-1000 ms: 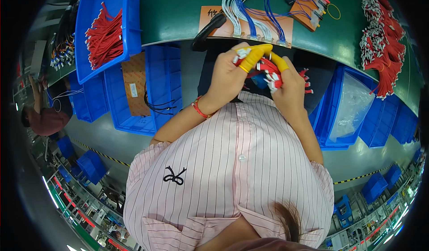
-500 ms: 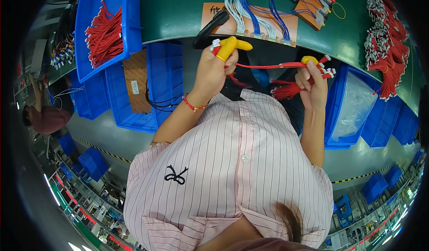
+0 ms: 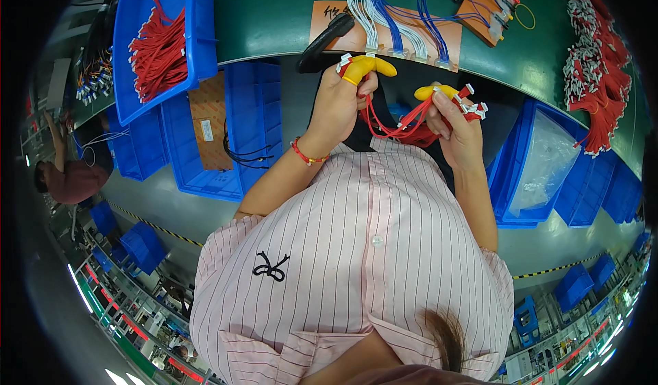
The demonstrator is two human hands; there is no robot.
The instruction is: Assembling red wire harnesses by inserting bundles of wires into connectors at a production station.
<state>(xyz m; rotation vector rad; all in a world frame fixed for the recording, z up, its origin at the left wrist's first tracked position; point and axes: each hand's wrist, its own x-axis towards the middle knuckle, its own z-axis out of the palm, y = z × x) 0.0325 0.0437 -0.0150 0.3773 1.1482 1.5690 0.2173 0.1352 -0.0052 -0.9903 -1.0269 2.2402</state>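
The left hand (image 3: 336,107), its fingers closed, pinches one end of some red wires (image 3: 385,133). The right hand (image 3: 459,135) grips the other end, white plugs (image 3: 474,113) poking out. The wires sag between both hands, near the edge of a green table (image 3: 274,21). Left, a blue tray (image 3: 203,32) holds red cables (image 3: 159,57).

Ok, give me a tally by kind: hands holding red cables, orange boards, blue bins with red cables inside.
Hands holding red cables: 2 (left hand, right hand)
Orange boards: 2
Blue bin with red cables: 1
Total: 5
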